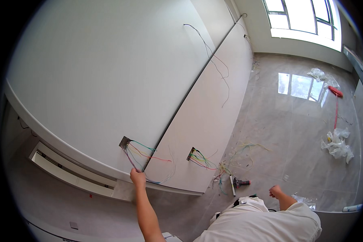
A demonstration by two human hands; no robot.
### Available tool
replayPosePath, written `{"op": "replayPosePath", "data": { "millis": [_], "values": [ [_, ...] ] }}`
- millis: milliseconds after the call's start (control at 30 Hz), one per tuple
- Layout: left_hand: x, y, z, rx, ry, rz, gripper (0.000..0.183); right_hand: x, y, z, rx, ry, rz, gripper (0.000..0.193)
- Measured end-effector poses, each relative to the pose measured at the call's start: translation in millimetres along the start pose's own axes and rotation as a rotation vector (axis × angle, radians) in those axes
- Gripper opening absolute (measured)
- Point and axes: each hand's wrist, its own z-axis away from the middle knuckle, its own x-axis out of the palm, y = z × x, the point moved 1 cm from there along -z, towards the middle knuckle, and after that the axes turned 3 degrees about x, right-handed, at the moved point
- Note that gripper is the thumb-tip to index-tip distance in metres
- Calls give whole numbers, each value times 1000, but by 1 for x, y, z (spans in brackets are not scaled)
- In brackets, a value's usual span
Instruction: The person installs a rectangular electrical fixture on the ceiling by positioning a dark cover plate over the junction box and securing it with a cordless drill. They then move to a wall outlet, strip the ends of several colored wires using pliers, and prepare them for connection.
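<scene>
My left hand [138,178] is closed around electrical wires [130,159] that run down from a square opening [125,142] in the white panel wall. Other wires from that opening, red, green, blue and yellow, hang loose to the right of the hand. Out to my right side, over the floor, my right hand [275,191] is held with curled fingers; whether anything is in it is hidden. A second square opening [191,153], lower on the wall, has its own bunch of coloured wires [203,159] sticking out.
A cordless drill [242,183] and a pale bar-shaped tool [232,185] lie on the grey tiled floor [266,149] beside wire scraps [246,151]. Crumpled clear plastic [339,144] and a red object [335,91] with a red cord lie farther right. Long thin wires [207,46] hang higher on the wall.
</scene>
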Motion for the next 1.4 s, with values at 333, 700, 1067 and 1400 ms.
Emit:
{"op": "replayPosePath", "data": {
  "millis": [333,700,1067,1400],
  "values": [
    [0,-8,38,-219,15,607,15,1,17,-9,21,-33,54,9],
    [-65,46,65,-185,15,782,20,13,-18,-3,-21,-71,70,10],
    [-68,24,68,-504,-137,968,21,31,-13,-9,-8,-143,96,8],
    [-45,39,59,-471,-71,949,24,21,-25,-17,-29,-131,60,12]
  ]
}}
